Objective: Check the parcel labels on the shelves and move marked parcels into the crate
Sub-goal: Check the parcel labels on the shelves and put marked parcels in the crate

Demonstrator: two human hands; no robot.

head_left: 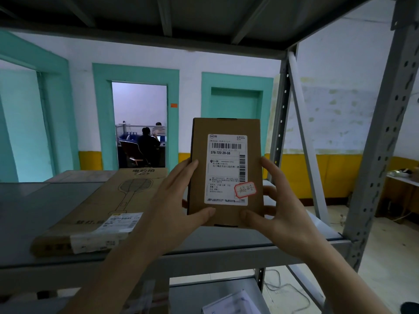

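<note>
I hold a small brown cardboard parcel (226, 125) upright above the grey shelf (238, 241), its face towards me. A white shipping label (223, 175) with barcodes covers its front, and a red-bordered sticker (244, 189) with handwritten characters sits at the label's lower right. My left hand (179, 200) grips the parcel's left edge, thumb on the front near the bottom. My right hand (281, 200) grips the right edge, thumb on the lower front. No crate is in view.
A long flat carton (90, 211) printed with a racket drawing lies on the shelf to the left, a label on its near end. Grey shelf uprights (376, 155) stand at the right. A white parcel (231, 302) lies on the lower shelf. People sit beyond a doorway (140, 123).
</note>
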